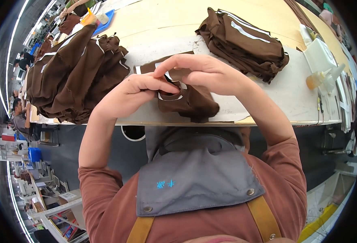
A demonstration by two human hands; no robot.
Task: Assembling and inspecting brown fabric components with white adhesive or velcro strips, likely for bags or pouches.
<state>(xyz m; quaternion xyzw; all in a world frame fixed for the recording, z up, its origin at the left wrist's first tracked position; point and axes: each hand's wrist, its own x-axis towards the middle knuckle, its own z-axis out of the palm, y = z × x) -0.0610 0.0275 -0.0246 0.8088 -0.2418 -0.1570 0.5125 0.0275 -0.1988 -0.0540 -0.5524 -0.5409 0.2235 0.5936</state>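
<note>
A dark brown cloth piece (190, 104) with white edging lies bunched on the table right before me. My left hand (131, 92) grips its edge, the fingers bent around a gap in the folds. Above it my right hand (213, 73) arches over from the right, its index finger reaching to my left knuckles. The right thumb sits apart from that finger, close to the white edging; nothing shows clearly between them. Behind my hands, another flat brown piece (188, 54) with a white strip is partly covered.
A tall heap of brown cloth pieces (77, 81) stands at the left, a neater brown stack (243, 44) at the far right. Beyond are a blue tray (105, 24), a white container (320, 56) and a bottle of amber liquid (316, 79). The table edge (308, 123) runs before my apron.
</note>
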